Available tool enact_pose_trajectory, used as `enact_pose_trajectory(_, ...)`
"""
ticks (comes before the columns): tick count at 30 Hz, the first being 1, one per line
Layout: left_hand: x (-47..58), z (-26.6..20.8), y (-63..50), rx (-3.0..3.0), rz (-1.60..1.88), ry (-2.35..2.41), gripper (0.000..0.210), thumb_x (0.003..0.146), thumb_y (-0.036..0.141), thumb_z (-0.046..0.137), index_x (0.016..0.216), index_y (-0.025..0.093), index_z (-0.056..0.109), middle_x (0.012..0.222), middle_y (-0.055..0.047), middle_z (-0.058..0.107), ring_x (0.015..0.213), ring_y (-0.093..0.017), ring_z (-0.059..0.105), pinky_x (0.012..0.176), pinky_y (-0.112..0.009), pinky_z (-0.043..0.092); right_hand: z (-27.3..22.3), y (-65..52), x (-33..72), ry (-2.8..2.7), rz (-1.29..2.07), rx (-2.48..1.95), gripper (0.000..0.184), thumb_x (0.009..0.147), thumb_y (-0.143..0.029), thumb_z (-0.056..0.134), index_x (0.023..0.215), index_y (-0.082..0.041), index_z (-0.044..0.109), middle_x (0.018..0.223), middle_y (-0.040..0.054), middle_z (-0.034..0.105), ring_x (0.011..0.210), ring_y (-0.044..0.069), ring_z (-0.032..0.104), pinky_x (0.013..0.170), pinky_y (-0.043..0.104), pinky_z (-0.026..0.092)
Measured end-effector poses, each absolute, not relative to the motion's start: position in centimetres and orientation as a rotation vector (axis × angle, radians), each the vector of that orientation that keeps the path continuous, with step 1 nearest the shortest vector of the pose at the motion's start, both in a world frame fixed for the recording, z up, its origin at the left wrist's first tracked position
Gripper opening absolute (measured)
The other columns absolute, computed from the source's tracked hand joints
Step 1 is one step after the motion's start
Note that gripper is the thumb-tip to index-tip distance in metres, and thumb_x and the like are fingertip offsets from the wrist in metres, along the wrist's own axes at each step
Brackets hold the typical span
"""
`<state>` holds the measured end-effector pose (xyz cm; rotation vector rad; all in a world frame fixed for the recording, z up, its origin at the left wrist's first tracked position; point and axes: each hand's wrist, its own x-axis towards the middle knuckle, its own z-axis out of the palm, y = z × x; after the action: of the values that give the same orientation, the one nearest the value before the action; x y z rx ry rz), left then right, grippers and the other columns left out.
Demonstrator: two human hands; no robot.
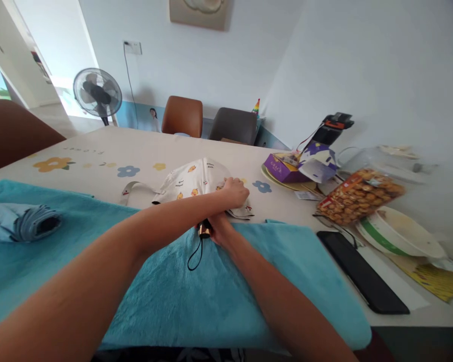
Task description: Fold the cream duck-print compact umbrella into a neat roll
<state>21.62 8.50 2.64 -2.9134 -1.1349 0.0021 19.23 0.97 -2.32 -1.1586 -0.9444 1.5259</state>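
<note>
A partly folded umbrella, white with small yellow animal prints, rests across the edge of a blue towel. Its short handle points toward me, black and gold with a black wrist loop. My left hand crosses over the right forearm's line and is closed on the canopy fabric at its right side. Beneath it, my right hand wraps round the umbrella just beside the handle; its fingers are partly hidden. The umbrella's loose closing strap lies out to the left on the tablecloth.
Rolled blue jeans lie on the towel at left. To the right are a black phone-like slab, a green-banded white bowl, a snack-filled clear container and a purple box. Chairs and a fan stand beyond.
</note>
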Motion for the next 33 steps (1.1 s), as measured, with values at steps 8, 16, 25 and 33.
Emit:
enact_pose_trajectory(8, 18.5, 6.9, 9.7, -2.805, -0.717, -1.459, 0.031, 0.084, 0.018, 0.041, 0.093, 0.018, 0.071, 0.103, -0.010, 0.068, 0.093, -0.023, 0.063, 0.076, -0.034, 0.047, -0.9, 0.5, 19.6, -0.769, 1.709, -1.185, 0.011, 0.068, -0.016, 0.059, 0.059, -0.015, 0.054, 0.043, -0.0025, 0.053, 0.035, 0.009, 0.050, 0.035, 0.019, 0.035)
enact_pose_trajectory(16, 6.7, 10.1, 8.9, -2.421, -2.247, -1.791, 0.015, 0.072, 0.014, 0.054, 0.077, 0.012, 0.067, 0.076, -0.006, 0.065, 0.064, -0.013, 0.061, 0.058, -0.025, 0.052, -0.4, 0.7, 19.5, -0.739, 1.740, -1.201, 0.018, 0.077, -0.014, 0.059, 0.060, -0.013, 0.055, 0.043, -0.0021, 0.053, 0.034, 0.008, 0.050, 0.034, 0.018, 0.039)
enact_pose_trajectory(25, 4.3, 4.4, 6.9, -2.198, -3.140, -2.161, 0.022, 0.070, -0.001, 0.049, 0.088, 0.008, 0.059, 0.073, -0.007, 0.065, 0.062, -0.014, 0.067, 0.061, -0.026, 0.056, 0.1, 0.4, 19.7, -0.703, 1.702, -1.237, 0.020, 0.080, -0.015, 0.058, 0.060, -0.014, 0.053, 0.041, -0.0023, 0.051, 0.032, 0.008, 0.045, 0.034, 0.018, 0.040)
enact_pose_trajectory(33, 6.1, 0.4, 6.1, -2.287, -3.337, -2.306, 0.013, 0.068, 0.003, 0.062, 0.079, 0.011, 0.063, 0.078, -0.007, 0.067, 0.069, -0.016, 0.067, 0.076, -0.032, 0.054, 0.5, -0.1, 19.5, -0.872, 1.532, -1.313, 0.021, 0.075, -0.016, 0.058, 0.055, -0.015, 0.052, 0.040, -0.0014, 0.052, 0.031, 0.009, 0.047, 0.031, 0.019, 0.035)
